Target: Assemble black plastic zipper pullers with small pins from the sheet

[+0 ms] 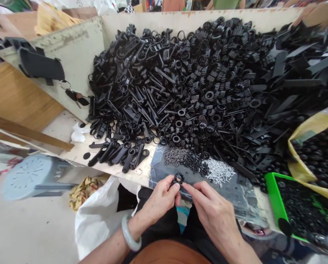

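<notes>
Legible text: none. White plastic bag (1, 156), left, is bearing red marks, too blurred to read; white plastic sheeting (70, 3), far left, is showing dark marks, unreadable.

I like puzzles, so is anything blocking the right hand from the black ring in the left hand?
Nothing visible: the right hand is close beside the black ring, which the left hand holds.

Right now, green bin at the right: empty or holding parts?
Holding parts: small black pieces spread across the green bin inside its walls. Cannot tell how deep they go.
</notes>
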{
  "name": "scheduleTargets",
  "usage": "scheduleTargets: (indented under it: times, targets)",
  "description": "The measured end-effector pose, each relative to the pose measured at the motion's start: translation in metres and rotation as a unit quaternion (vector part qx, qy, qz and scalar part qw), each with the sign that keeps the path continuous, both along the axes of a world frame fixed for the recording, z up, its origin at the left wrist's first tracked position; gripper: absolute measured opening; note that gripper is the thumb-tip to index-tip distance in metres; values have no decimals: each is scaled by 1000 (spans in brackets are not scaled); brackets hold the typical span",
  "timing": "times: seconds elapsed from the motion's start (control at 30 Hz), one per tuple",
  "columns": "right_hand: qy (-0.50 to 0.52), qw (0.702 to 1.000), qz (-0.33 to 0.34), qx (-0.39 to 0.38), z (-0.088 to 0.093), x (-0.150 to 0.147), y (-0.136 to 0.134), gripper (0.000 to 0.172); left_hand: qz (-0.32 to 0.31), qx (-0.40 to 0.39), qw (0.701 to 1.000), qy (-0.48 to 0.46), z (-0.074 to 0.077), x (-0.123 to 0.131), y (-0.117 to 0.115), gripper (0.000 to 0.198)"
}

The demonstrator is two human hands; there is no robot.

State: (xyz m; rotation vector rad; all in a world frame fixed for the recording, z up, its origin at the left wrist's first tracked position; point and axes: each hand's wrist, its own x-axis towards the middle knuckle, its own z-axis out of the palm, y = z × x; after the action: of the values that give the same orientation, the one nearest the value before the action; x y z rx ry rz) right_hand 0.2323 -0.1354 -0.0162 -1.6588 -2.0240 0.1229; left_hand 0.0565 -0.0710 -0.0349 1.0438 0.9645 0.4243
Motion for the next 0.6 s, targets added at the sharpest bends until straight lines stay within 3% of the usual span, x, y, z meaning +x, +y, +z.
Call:
scheduleTargets:
  times: [0.23,0.6]
  targets:
    - [-48,999,-21,8,1,-8,-1,41,11,21,999,21,-3,2,-2,30]
    - [-118,992,-41,-23,7,-20,1,38,83,72,993,45,-10,10,-7,31]
